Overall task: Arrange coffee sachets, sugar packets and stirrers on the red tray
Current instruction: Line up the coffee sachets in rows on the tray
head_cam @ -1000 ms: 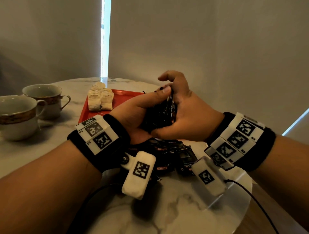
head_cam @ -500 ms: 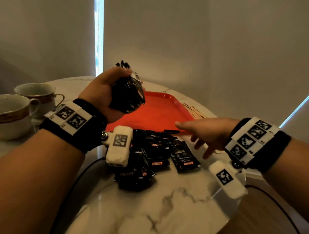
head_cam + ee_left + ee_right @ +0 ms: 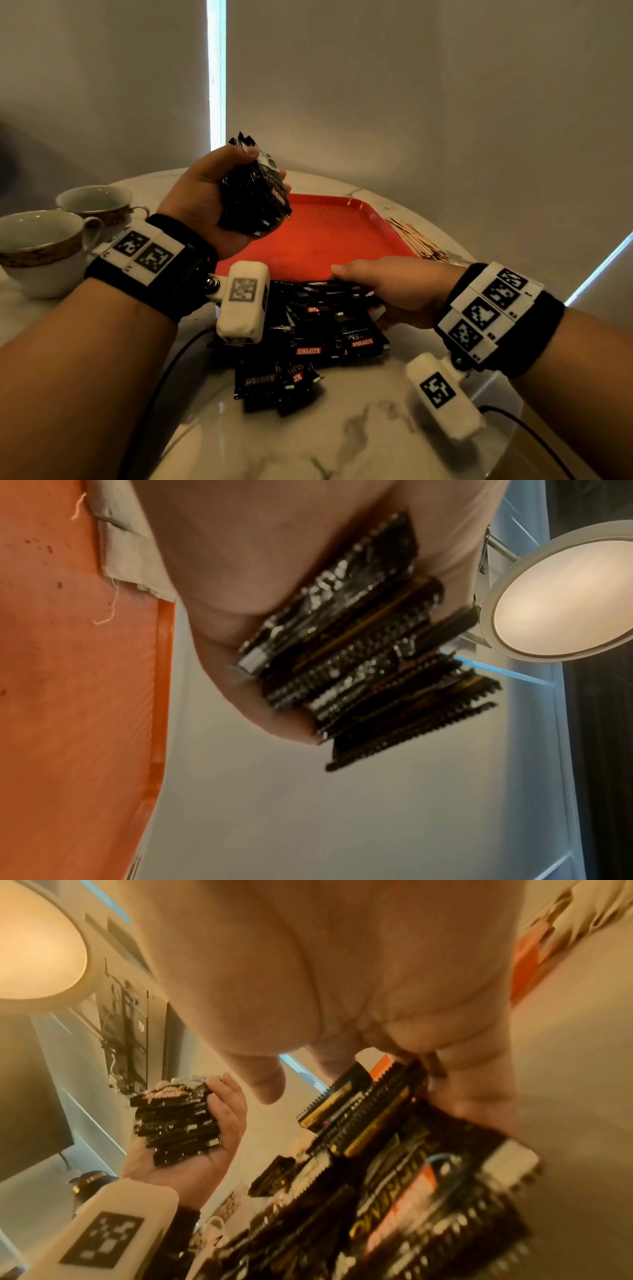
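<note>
My left hand [image 3: 205,192] is raised over the left side of the red tray [image 3: 342,233], thumb and fingers curled round a thick stack of black coffee sachets [image 3: 255,195]. The left wrist view shows the stack's serrated edges [image 3: 359,656] fanned out from the palm. More black sachets lie in a loose pile [image 3: 318,342] on the marble table just in front of the tray. My right hand [image 3: 383,291] is down on the far right of that pile [image 3: 394,1177], fingers touching the top sachets, thumb straight and apart. Wooden stirrers [image 3: 418,240] lie right of the tray. The left hand hides the tray's far left corner.
Two gold-rimmed white cups [image 3: 37,246] [image 3: 96,202] stand at the left of the round marble table [image 3: 342,428]. The table's rim curves close on the right, near my right wrist. A wall rises right behind the table.
The hands parted: my left hand lifted the sachet stack up and to the left, and my right hand dropped onto the pile in front of the tray.
</note>
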### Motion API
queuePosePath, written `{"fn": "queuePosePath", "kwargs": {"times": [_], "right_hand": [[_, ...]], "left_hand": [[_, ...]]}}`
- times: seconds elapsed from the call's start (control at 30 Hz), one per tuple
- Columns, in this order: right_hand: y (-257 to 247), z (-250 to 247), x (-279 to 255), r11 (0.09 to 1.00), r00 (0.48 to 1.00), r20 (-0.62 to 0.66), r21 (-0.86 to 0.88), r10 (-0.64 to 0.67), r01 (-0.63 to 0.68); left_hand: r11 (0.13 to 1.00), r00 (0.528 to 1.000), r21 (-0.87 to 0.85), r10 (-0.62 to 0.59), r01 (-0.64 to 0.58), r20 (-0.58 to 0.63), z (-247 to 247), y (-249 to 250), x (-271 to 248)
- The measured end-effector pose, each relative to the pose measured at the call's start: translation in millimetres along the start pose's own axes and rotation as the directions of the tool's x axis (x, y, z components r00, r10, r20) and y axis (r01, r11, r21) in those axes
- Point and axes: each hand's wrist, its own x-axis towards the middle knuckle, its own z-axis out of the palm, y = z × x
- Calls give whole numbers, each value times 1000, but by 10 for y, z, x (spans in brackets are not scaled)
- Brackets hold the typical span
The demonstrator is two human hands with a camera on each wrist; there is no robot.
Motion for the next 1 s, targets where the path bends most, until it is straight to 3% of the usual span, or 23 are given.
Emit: {"fn": "queuePosePath", "kwargs": {"times": [0.1,0.17,0.27,0.33,0.4,0.43,0.47,0.63,0.73,0.83,0.93,0.97,1.0], "right_hand": [[-49,-118,67,1000,995,-102,-1,-20,20],[-102,-240,159,961,969,-199,-262,-144,89],[-174,-372,256,715,945,-170,-693,-280,87],[-168,-418,349,703,960,-151,-709,-237,63],[-155,-381,419,779,988,-43,-621,-150,91],[-106,-355,454,849,989,-41,-519,-141,100],[-69,-344,496,855,986,-29,-503,-165,129],[-93,-412,495,531,971,120,-820,-206,213],[-107,-441,484,367,958,168,-897,-232,246],[-108,-446,456,265,942,238,-917,-236,298],[-126,-467,430,273,943,248,-913,-220,304],[-137,-487,430,364,956,221,-889,-194,280],[-144,-514,427,529,972,169,-816,-164,231]], "left_hand": [[1000,1000,-1,9,-9,-19,-16,47,2],[1000,999,-3,30,-30,-38,-60,87,11],[999,998,-25,48,-48,-34,-143,143,36],[999,998,-12,50,-50,-33,-171,167,38],[998,997,-7,61,-61,-44,-192,185,39],[998,996,-7,65,-65,-54,-195,185,39],[997,996,-11,69,-70,-63,-205,185,39],[998,995,-6,62,-63,-78,-212,163,58],[999,996,-2,54,-55,-74,-202,128,91],[998,997,2,58,-58,-58,-143,142,163],[998,997,13,65,-65,-48,-41,223,235],[998,997,27,63,-62,-40,-13,261,268],[998,998,42,56,-55,-40,10,294,302]]}}
